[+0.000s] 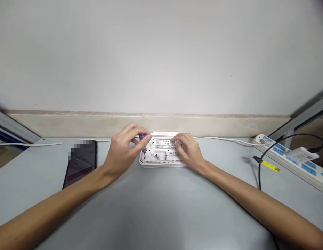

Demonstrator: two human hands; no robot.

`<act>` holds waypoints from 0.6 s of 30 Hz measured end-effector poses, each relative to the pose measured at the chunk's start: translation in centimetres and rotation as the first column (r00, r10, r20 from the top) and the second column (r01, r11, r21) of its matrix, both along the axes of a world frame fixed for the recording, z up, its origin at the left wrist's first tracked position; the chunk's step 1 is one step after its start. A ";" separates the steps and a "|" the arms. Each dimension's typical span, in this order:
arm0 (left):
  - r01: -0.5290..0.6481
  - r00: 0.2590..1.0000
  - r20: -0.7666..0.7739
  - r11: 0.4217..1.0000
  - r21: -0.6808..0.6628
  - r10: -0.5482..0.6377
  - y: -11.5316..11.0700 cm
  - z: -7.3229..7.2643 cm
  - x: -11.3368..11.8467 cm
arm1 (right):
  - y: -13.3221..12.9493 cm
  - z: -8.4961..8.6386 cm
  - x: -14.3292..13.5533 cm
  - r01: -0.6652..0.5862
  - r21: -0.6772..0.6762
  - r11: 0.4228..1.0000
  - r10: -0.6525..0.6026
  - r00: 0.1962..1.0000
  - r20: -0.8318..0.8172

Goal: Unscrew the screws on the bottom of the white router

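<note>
A white router (158, 157) lies flat at the back of the table, with its vented, labelled face up. My left hand (127, 147) is closed around a small screwdriver (143, 141) with a translucent purple handle. The screwdriver stands almost upright, its tip at a round hole near the router's left front corner; whether it meets a screw inside cannot be made out. Over the router's right end, my right hand (189, 151) is curled with thumb and fingers gripping it, hiding that end.
A dark phone (81, 163) lies on the grey table (151, 208) to the left. At right stands a white power strip (289, 159) with blue sockets, a plugged-in white adapter (302, 155) and a black cable (259, 173) bearing a yellow tag. A white cable (224, 139) runs along the wall.
</note>
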State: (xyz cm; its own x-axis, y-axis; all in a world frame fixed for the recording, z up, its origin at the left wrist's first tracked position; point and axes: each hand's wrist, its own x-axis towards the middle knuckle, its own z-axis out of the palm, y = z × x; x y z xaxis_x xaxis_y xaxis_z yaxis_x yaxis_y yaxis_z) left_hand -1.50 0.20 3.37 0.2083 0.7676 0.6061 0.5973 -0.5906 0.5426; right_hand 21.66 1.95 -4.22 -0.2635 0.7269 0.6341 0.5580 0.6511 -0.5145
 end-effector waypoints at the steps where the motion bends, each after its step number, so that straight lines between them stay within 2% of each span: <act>1: -0.005 0.999 0.033 0.999 0.032 0.004 -0.1 -0.8 0.1 | 0.0 -0.1 0.0 -0.011 0.009 1.000 0.011 1.000 -0.008; 4: 0.005 0.989 0.145 1.000 0.007 -0.006 -0.2 -2.6 0.1 | -0.2 -0.5 0.0 -0.025 0.013 1.000 0.026 0.999 -0.038; 5: 0.043 0.976 0.215 0.999 -0.017 -0.038 -0.3 -3.1 0.1 | -0.3 -0.7 0.1 -0.028 0.004 1.000 0.028 0.998 -0.051; 7: 0.134 0.923 0.371 0.989 -0.055 -0.104 -0.3 -3.8 0.0 | -0.5 -0.9 0.1 -0.029 -0.017 0.999 0.027 0.996 -0.085; 10: 0.190 0.863 0.490 0.978 -0.082 -0.126 -0.2 -4.4 -0.2 | -0.6 -1.2 0.1 -0.036 -0.050 0.998 0.031 0.994 -0.102; 12: 0.156 0.862 0.496 0.986 -0.059 -0.107 0.0 -4.5 -0.4 | -0.6 -1.3 0.1 -0.034 -0.057 0.998 0.028 0.995 -0.097; 16: 0.030 0.908 0.415 0.996 0.079 -0.060 0.6 -4.6 -0.8 | -0.7 -1.2 0.2 -0.029 -0.046 0.998 0.025 0.996 -0.088; 18: 0.051 0.910 0.402 0.988 0.148 -0.108 0.7 -4.6 -0.7 | -0.7 -1.1 0.2 -0.021 -0.058 0.998 0.017 0.997 -0.081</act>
State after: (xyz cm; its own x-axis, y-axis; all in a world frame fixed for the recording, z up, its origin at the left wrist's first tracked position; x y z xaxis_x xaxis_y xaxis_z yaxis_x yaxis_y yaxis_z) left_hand -2.21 0.90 -1.27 -0.0212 0.6664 0.7453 0.2891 -0.7095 0.6427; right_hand 21.89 1.28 -5.31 -0.2274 0.7586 0.6105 0.5009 0.6288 -0.5947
